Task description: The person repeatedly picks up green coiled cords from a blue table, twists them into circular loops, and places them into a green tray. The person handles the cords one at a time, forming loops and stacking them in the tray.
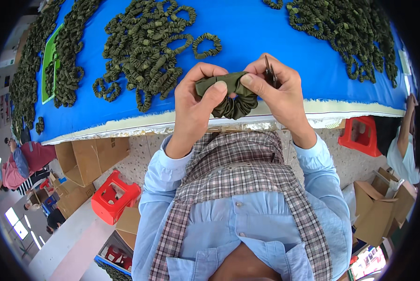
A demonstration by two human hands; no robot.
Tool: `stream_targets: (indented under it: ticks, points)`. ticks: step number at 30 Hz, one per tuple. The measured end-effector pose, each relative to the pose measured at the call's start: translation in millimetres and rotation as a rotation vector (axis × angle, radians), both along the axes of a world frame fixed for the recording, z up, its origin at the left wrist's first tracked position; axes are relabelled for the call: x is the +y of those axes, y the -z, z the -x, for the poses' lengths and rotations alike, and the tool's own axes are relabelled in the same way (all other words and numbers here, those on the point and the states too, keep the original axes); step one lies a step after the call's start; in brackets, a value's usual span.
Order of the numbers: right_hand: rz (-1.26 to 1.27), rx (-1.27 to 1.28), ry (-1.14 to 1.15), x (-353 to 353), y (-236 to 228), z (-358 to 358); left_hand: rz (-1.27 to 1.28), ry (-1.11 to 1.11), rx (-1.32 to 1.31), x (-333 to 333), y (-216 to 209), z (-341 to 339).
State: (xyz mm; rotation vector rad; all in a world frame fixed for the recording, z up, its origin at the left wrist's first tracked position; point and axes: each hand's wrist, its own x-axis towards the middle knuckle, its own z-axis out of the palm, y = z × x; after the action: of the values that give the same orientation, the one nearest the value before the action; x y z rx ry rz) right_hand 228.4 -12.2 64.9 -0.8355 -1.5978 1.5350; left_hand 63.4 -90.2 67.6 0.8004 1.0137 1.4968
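Observation:
An olive-green fabric scrunchie (234, 107) is stretched between my two hands above the table's near edge. My left hand (190, 103) grips its left side, thumb pressed on the smooth upper stretch of cloth. On the other side, my right hand (285, 96) pinches the same cloth between thumb and fingers. Dark metal thread snips (270, 74) are tucked in my right hand, blades pointing up; their lower part is hidden in the palm. One loose scrunchie (207, 45) lies just beyond my left hand, beside a large heap of scrunchies (142, 47).
The blue-covered table (247, 28) also bears scrunchie piles (341, 33) at far right and along the left, with a green tray (48, 70) among them. Red stools (114, 196) and cardboard boxes (95, 159) stand below. Other people (32, 159) are at both sides.

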Motion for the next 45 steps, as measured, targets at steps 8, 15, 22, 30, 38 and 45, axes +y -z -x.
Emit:
stream_targets:
  ticks: [8, 15, 22, 30, 38, 45]
  points:
    - [-0.539, -0.177, 0.296, -14, -18, 16, 0.154, -0.139, -0.151, 1, 1, -5]
    - [-0.767, -0.123, 0.188, -7, -6, 23, 0.135, -0.051, -0.079, -1, 7, -10]
    - [-0.501, 0.008, 0.035, -4, 0, 19, 0.174, 0.006, -0.238, -5, 2, -10]
    - [-0.534, -0.204, 0.045, -2, -18, -1, 0.24, -0.035, -0.346, -4, -4, -9]
    - [-0.708, -0.239, 0.124, 1, -11, -8, 0.27, -0.027, -0.251, -4, -8, -8]
    - [-0.809, -0.237, 0.12, 8, -8, -7, 0.271, -0.032, -0.223, -4, -7, -8]
